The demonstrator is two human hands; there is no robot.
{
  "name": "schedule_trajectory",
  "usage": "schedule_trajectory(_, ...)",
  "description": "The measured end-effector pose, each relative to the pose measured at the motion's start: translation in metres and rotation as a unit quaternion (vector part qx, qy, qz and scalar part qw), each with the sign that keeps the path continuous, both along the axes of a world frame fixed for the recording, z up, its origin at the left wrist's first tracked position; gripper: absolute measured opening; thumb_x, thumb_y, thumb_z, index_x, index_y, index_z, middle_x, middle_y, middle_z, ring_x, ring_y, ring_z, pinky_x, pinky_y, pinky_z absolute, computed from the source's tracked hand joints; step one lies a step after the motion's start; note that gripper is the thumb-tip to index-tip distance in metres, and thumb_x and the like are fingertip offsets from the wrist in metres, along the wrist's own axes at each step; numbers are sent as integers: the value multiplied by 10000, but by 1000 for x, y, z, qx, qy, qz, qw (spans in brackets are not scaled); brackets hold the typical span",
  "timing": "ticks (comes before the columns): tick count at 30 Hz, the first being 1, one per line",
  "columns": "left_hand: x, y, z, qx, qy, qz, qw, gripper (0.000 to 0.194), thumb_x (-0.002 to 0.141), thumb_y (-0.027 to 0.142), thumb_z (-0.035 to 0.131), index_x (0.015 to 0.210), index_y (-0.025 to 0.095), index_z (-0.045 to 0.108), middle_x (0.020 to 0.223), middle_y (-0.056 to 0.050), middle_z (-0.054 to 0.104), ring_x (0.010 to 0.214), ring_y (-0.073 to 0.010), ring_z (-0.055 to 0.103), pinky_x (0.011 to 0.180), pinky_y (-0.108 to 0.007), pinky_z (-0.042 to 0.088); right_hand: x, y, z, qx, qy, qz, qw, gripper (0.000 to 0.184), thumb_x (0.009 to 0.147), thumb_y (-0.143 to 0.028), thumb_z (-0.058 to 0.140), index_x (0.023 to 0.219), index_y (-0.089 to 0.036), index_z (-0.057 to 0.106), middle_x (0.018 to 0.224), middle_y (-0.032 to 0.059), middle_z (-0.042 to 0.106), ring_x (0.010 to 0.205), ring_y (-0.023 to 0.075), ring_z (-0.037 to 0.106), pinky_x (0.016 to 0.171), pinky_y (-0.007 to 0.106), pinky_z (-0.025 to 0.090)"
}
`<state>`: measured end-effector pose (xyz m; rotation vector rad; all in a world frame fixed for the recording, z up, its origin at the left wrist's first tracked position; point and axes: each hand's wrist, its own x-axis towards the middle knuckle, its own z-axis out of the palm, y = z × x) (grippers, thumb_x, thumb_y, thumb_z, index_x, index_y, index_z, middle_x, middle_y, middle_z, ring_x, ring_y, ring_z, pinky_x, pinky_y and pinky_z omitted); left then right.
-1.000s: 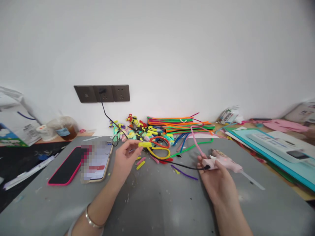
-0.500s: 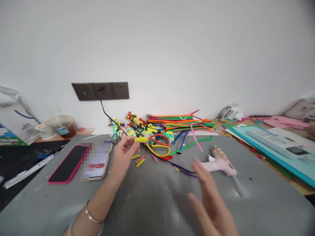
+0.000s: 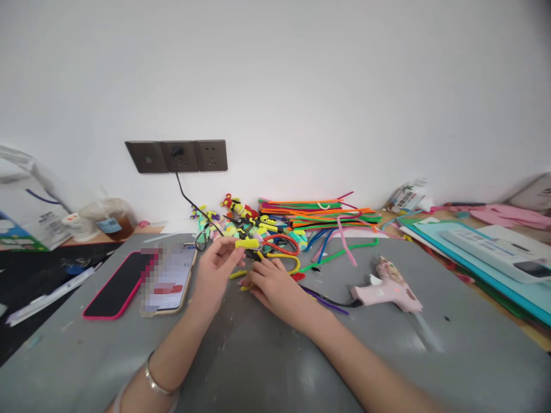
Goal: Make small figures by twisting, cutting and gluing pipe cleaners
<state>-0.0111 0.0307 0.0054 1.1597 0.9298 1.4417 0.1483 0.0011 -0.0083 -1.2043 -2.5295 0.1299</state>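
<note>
My left hand pinches a yellow pipe-cleaner piece between thumb and fingertips, a little above the table. Close beside it, my right hand is low over the grey tabletop, its fingers bent and closed on a short pipe-cleaner piece. The fingers hide most of that piece and others around it. Another short yellow piece lies between the two hands. Just behind the hands are scissors with red and yellow handles, partly covered by my right hand.
A pink glue gun lies at right, its black cord crossing the table. Bundled pipe cleaners and small fuzzy figures line the wall. Two phones lie at left, a drink cup behind them. Teal folders sit far right.
My right hand has moved left and forward from above the table near the glue gun down to the short pieces, and its fingers have closed. My left hand stays in place with the yellow piece.
</note>
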Motion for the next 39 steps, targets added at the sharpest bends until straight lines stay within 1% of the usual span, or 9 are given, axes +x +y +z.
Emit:
schedule_trajectory(5, 2, -1, 1, -6, -5, -6, 1000, 323, 692, 366, 842, 903, 178, 685, 802, 5, 668, 701, -122, 625, 625, -219, 539, 4, -2, -3, -31, 70, -24, 997, 68, 924, -121, 630, 893, -175, 659, 960, 83, 670, 925, 241, 607, 831, 381, 454)
schedule_trajectory(9, 3, -2, 2, 1, -3, -15, 1000, 308, 707, 363, 842, 905, 175, 700, 912, -29, 709, 814, -138, 647, 705, -231, 568, 20, 9, -5, -112, 243, -34, 963, 106, 887, -100, 617, 837, -181, 663, 815, 38, 682, 755, 192, 612, 701, 312, 465)
schedule_trajectory(11, 3, -2, 2, -1, -5, -23, 1000, 314, 704, 364, 845, 910, 172, 708, 962, -45, 722, 864, -149, 657, 744, -244, 578, 29, 14, -4, -159, 349, -66, 921, 45, 872, -186, 649, 856, -182, 691, 721, 10, 665, 619, 160, 584, 603, 279, 447)
schedule_trajectory(15, 3, -3, 2, -25, -13, -22, 999, 346, 665, 382, 868, 888, 173, 707, 870, -22, 711, 809, -149, 662, 712, -251, 586, 42, 20, 3, -191, 509, -130, 830, 243, 760, -352, 775, 935, -184, 757, 748, 21, 703, 650, 160, 626, 618, 277, 490)
schedule_trajectory(19, 3, -5, 3, -30, 22, -36, 999, 332, 697, 410, 843, 903, 182, 719, 862, -25, 717, 790, -159, 668, 698, -262, 587, 41, 17, 10, -242, 610, -115, 746, 307, 681, -369, 840, 923, -189, 776, 830, 36, 745, 741, 159, 659, 679, 269, 517)
schedule_trajectory(23, 4, -7, 2, -16, 52, -71, 996, 327, 717, 409, 825, 938, 186, 734, 938, -52, 734, 862, -188, 685, 746, -290, 591, 29, 13, 9, -303, 677, -106, 662, 315, 613, -380, 884, 831, -183, 769, 718, -4, 716, 591, 98, 583, 571, 217, 462)
schedule_trajectory(25, 4, -7, 0, -18, 58, -82, 995, 333, 713, 397, 828, 952, 186, 729, 960, -58, 735, 887, -198, 689, 771, -303, 591, 24, 12, 8, -320, 676, -102, 656, 315, 586, -394, 894, 780, -184, 761, 674, -17, 692, 531, 83, 534, 513, 210, 430)
schedule_trajectory(28, 4, -6, -2, -26, 58, -85, 994, 325, 710, 385, 834, 932, 180, 714, 918, -49, 731, 864, -192, 690, 789, -313, 588, 20, 10, 10, -320, 660, -97, 672, 319, 583, -416, 886, 760, -188, 750, 678, -14, 687, 501, 84, 503, 460, 215, 402)
schedule_trajectory(39, 5, -6, 0, -27, 76, -102, 992, 319, 691, 412, 845, 862, 167, 732, 832, -41, 728, 758, -179, 677, 724, -298, 574, 22, 9, 14, -295, 624, -98, 717, 322, 625, -422, 868, 729, -185, 677, 657, -20, 667, 522, 100, 537, 469, 225, 435)
